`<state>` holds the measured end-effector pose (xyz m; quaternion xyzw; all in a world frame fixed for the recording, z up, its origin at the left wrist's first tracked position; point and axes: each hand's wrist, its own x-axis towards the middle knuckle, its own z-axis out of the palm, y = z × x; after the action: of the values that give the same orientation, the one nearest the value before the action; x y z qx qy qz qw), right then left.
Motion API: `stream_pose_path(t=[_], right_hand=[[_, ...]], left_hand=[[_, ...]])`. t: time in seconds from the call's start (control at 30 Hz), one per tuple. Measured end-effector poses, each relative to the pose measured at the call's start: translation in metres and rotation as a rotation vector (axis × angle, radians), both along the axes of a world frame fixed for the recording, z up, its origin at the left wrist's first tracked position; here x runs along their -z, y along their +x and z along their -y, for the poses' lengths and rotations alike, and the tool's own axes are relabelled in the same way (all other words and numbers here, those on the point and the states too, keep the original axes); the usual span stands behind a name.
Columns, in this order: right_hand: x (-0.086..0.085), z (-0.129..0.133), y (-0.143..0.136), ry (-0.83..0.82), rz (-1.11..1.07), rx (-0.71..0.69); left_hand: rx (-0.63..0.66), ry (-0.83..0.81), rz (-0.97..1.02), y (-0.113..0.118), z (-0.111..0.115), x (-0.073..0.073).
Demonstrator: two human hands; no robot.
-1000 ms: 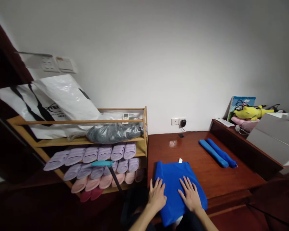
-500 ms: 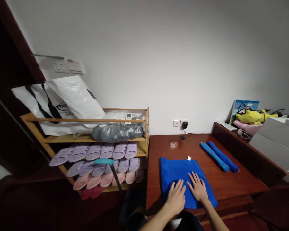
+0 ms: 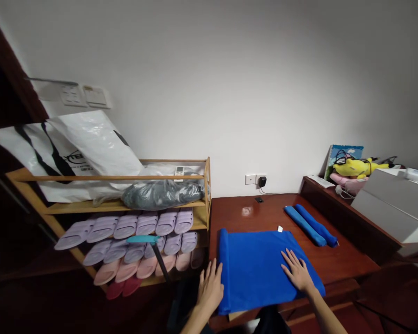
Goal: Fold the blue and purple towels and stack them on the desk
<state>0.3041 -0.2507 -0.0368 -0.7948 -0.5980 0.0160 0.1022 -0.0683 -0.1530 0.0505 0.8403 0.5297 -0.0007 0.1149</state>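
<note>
A blue towel (image 3: 256, 266) lies spread flat on the dark red wooden table (image 3: 337, 264), near its front edge. My left hand (image 3: 211, 287) rests with fingers apart at the towel's left edge, by the table's corner. Flat on the towel's right part lies my right hand (image 3: 297, 273), fingers spread. Neither hand grips anything. A small white tag (image 3: 279, 228) sticks out at the towel's far edge. Two rolled blue towels (image 3: 310, 224) lie side by side further back on the right.
A wooden shoe rack (image 3: 132, 218) with rows of lilac and pink slippers stands left of the table, white bags on top. A teal-headed tool (image 3: 144, 240) leans on it. A grey box (image 3: 393, 208) and a yellow plush toy (image 3: 355, 168) sit on the right ledge. A wall socket (image 3: 255, 179) holds a charger.
My hands have slid apart from the towel's middle, left hand to its left edge, right hand to its right part. The towel now looks wider and flatter.
</note>
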Motion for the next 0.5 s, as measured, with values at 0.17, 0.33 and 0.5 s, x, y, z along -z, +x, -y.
stream_pose_path(t=[0.17,0.33,0.5], right_hand=[[-0.011,-0.017,-0.02,0.163,-0.015,0.32],[0.0,-0.018,-0.053,0.106,-0.077,0.281],[0.021,0.005,-0.018,0.092,-0.08,0.282]], left_hand=[[0.192,0.125,0.194,0.04,0.019,-0.004],[0.269,0.029,0.277,0.088,0.021,0.02],[0.129,0.068,0.175,0.058,0.0,0.047]])
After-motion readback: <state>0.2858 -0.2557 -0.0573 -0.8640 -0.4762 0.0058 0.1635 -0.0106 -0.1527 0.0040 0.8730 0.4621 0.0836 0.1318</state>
